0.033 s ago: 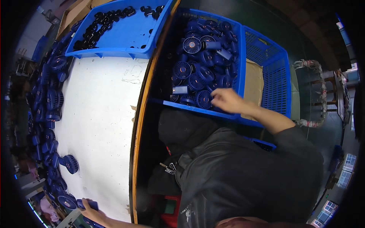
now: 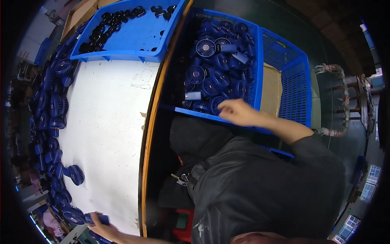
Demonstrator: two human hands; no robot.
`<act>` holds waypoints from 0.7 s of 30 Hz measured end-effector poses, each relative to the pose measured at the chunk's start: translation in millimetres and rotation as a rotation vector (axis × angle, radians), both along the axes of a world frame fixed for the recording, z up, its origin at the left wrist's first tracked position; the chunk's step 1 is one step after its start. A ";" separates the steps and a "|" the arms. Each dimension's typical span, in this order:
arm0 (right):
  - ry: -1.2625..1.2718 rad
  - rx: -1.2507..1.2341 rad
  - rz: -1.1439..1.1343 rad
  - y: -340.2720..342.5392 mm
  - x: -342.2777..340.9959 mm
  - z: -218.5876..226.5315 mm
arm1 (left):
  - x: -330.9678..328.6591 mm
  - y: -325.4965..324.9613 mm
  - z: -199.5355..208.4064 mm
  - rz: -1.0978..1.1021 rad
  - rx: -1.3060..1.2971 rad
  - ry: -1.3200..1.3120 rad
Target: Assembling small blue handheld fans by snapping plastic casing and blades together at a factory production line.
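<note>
My left hand (image 2: 99, 224), at the lower left, is closed around the handle of a dark blue handheld fan (image 2: 74, 214), whose round grille head points away to the left. My right hand (image 2: 239, 113) hovers over the near edge of a blue crate (image 2: 191, 112) heaped with similar fans. Its fingers are curled in and no fan shows between them. Just beyond the fingertips lies a fan (image 2: 217, 104) in the heap; whether they touch it I cannot tell. Another fan (image 2: 76, 175) rests on the white tabletop (image 2: 107, 134).
Many blue fans (image 2: 57, 105) are piled along the table's far left edge. A blue tray (image 2: 134, 34) with small black parts stands at the table's top end. Beside the crate is a second blue basket (image 2: 292, 77) with cardboard (image 2: 270, 89) inside. A wooden edge (image 2: 151, 122) borders the table.
My right hand has shifted slightly left along the crate's near edge. My left hand, with the fan in it, has moved a little to the right.
</note>
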State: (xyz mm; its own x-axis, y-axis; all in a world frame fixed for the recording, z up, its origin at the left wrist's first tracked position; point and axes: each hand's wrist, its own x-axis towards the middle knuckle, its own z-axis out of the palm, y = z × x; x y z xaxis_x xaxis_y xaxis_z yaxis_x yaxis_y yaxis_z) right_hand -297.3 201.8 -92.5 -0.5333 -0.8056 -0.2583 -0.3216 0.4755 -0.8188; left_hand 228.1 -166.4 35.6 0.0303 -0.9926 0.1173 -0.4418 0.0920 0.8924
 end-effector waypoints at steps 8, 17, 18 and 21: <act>-0.555 -0.447 0.486 -105.9 141.4 52.2 | -218.2 194.2 -59.2 -0.327 0.172 0.829; -0.083 -0.493 0.720 -125.8 140.3 67.8 | -232.0 147.0 -63.7 -0.190 0.579 0.951; 0.088 -0.574 0.850 -133.5 135.1 71.4 | -236.6 143.5 -62.4 -0.372 0.722 1.032; 0.272 -0.478 0.921 -146.6 117.1 95.3 | -257.0 151.9 -52.6 -0.581 0.777 1.232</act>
State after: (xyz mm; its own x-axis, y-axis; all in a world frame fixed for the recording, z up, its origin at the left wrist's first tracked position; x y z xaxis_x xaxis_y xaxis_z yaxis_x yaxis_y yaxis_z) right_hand -180.1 55.2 2.8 0.3390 -0.9132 0.2261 -0.5924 -0.3940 -0.7027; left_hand -28.9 -14.5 -17.0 -0.6747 -0.7056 -0.2167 0.4981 -0.6519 0.5717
